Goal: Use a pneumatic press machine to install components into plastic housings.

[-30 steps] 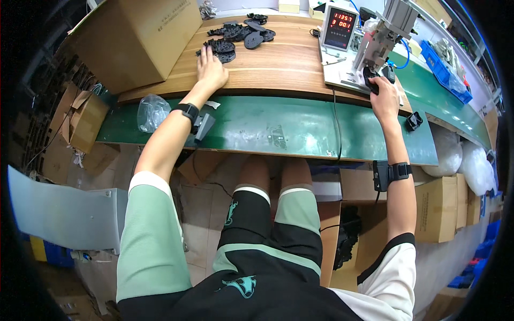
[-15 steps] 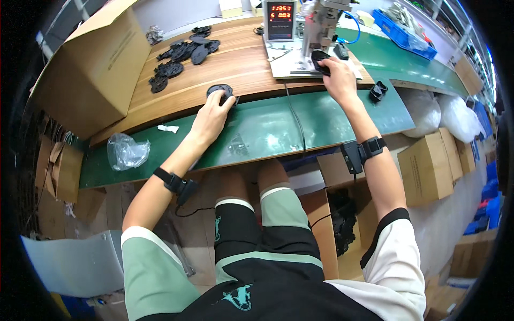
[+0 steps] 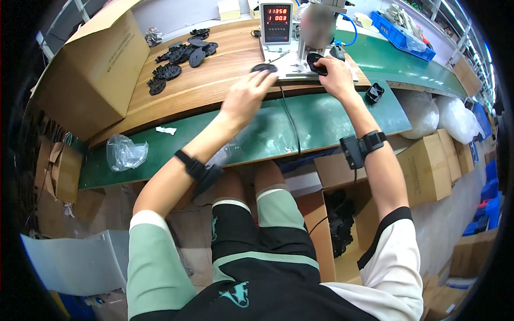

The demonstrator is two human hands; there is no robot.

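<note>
My left hand (image 3: 247, 98), slightly smeared by motion, grips a black round plastic part (image 3: 264, 68) at the front left corner of a bench press's white base (image 3: 300, 71). My right hand (image 3: 337, 78) is closed on another black plastic part (image 3: 315, 62), which sits under the head of the metal press (image 3: 318, 29). The fingers hide much of both parts. Left of the press stands a grey control box (image 3: 276, 22) with a lit red display.
Several black plastic parts (image 3: 184, 53) lie on the wooden board (image 3: 225, 53) beside a large cardboard box (image 3: 88, 72). A small black piece (image 3: 375, 92) and a clear plastic bag (image 3: 126, 153) rest on the green bench (image 3: 267, 131). Below, an open carton (image 3: 357, 235) holds black parts.
My left hand has moved right and away from me, carrying the round plastic part from the board's edge to the press base. My right hand stays at the press; the red display has changed.
</note>
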